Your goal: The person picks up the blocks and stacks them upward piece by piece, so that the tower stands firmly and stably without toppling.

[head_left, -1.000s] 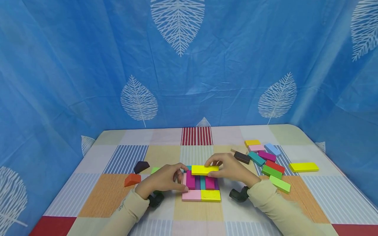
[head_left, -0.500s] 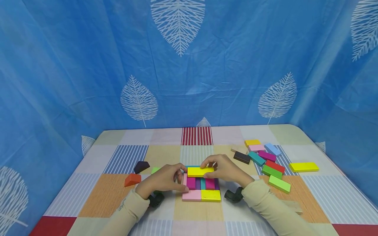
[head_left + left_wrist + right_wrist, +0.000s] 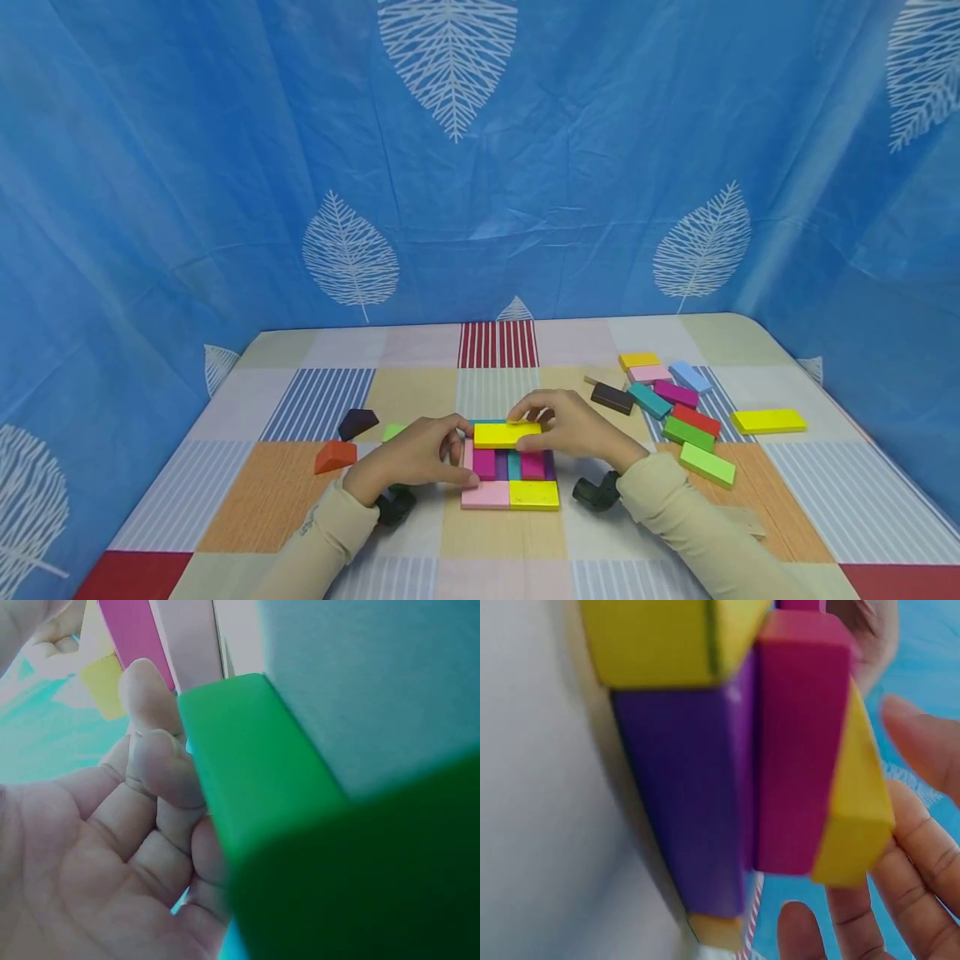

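In the head view a low stack of coloured blocks stands mid-table. My right hand [image 3: 573, 423] holds a long yellow block [image 3: 501, 435] near its right end, thumb in front and fingers behind, across the top of two magenta blocks [image 3: 483, 463]. At the left side of the stack is my left hand [image 3: 420, 450], its index fingertip near the yellow block's left end and its thumb by the pink block [image 3: 486, 494]. The left wrist view shows its bent fingers beside a green block [image 3: 255, 750]. A purple block [image 3: 679, 787] lies under the magenta in the right wrist view.
Several loose blocks, including a black block [image 3: 612, 397], a red block [image 3: 696, 420] and a yellow block [image 3: 768, 421], lie at the right. An orange block [image 3: 335, 456] and a dark angular block [image 3: 357, 423] sit at the left. A blue leaf-patterned curtain [image 3: 480, 208] surrounds the table.
My right hand has brought the yellow block a little left and slightly nearer over the stack. The left hand stays almost still at the stack's left side.
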The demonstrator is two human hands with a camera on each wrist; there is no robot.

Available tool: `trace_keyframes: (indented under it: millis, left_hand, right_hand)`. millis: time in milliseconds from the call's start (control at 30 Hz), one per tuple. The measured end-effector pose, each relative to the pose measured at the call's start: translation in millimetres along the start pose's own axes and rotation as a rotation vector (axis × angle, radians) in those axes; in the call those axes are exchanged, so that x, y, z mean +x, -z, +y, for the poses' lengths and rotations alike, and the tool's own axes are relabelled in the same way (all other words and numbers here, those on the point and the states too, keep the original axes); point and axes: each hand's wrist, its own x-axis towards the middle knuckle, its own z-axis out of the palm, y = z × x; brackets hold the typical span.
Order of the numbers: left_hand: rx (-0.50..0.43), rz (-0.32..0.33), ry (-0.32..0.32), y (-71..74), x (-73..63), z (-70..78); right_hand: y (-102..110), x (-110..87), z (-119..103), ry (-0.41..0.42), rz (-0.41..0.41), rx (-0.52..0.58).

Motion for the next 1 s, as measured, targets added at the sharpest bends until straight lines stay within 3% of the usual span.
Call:
trace_keyframes:
  millis: [333, 633, 800, 1000]
  left_hand:
    - [0.011, 0.006, 0.012, -0.6, -1.2, 0.5]
    - [0.011, 0.000, 0.028, -2.0, -0.3, 1.9]
    - [0.006, 0.003, 0.043, -2.3, 0.1, 1.8]
    - [0.008, 0.006, 0.049, -2.6, 0.4, 1.6]
  right_hand:
    - [40.5, -23.6, 13.0, 0.023, 0.047, 0.084]
    - [86.9, -67.6, 29.1, 0.066, 0.138, 0.135]
    - [112.2, -91.7, 37.1, 0.000, 0.215, 0.101]
    - [135.1, -111.3, 47.4, -0.135, 0.300, -0.025]
